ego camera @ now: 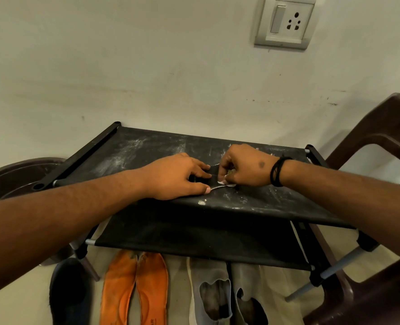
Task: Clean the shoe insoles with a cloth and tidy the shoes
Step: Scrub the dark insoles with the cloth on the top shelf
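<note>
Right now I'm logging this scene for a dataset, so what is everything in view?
shoe rack: one, black fabric shelves dusted white, against the wall.
dark item: one, black with a pale edge, on the top shelf between both hands; what it is I cannot tell.
cloth: one small white piece, under the right hand's fingers.
orange insoles: two, side by side on the floor below the rack.
grey shoes: two, right of the insoles.
dark shoe: one, left of the insoles.
chair: one, brown plastic, at right.
socket plate: one, grey-white, on the wall.
left hand: holds the dark item.
right hand: curled round the cloth, black wristband.
</note>
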The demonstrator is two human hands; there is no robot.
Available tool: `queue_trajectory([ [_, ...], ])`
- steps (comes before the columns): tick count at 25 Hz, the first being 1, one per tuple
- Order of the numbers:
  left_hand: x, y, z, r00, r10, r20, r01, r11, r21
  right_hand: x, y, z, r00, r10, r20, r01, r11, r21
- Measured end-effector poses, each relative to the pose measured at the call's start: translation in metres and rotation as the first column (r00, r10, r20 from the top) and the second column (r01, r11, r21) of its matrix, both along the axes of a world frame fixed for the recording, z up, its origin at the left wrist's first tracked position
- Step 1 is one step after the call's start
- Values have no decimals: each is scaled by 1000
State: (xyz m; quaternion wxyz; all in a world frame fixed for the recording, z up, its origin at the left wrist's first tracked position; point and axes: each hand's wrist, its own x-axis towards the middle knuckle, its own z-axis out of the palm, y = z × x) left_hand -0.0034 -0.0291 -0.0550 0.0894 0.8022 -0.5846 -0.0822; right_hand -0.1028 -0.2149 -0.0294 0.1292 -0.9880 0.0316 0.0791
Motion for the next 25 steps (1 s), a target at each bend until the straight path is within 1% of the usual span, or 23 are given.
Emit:
queue_trajectory([
  [1,0,0,0,1000,0,-1,0,1000,1,2,-5,0,1000,-16,23,16,999,-38],
  [3,-1,0,1,1000,5,-12,-5,1000,7,7,-18,0,991,-91,96,107,979,-175],
  [5,-1,1,0,1000,6,-15,-6,1000,9,6,-22,-1,982,-125,139,154,962,-226],
  [9,-1,0,-1,1000,9,-10,-9,1000,-4,-10,8,-8,987,74,142,-42,976,-216],
  [10,0,0,-1,1000,9,-10,-9,1000,-6,-11,10,-9,986,91,141,-62,978,-198],
  [11,0,0,-2,1000,9,-13,-9,1000,-6,-8,5,-8,987,64,147,-38,984,-175],
  [14,0,1,-1,1000,11,-23,-11,1000,2,2,-22,-5,969,-135,207,170,973,-159],
  [15,0,1,-1,1000,12,-23,-12,1000,2,3,-27,-5,956,-166,241,207,966,-154],
  [16,1,1,-2,1000,12,-21,-12,1000,3,2,-27,-6,951,-159,265,199,971,-131],
  [17,1,2,-1,1000,11,-19,-11,1000,4,0,-22,-7,956,-128,263,156,983,-92],
  [19,1,1,-1,1000,4,-14,-4,1000,3,-6,-5,-8,977,-45,207,41,999,23],
  [21,1,1,-1,1000,1,-14,-1,1000,0,-4,-3,-7,986,-25,166,13,997,77],
  [22,0,0,0,1000,2,-17,-1,1000,2,0,-9,-7,983,-56,178,46,997,58],
  [25,-2,0,0,1000,1,-27,-1,1000,1,7,-30,-3,954,-167,248,197,975,-103],
])
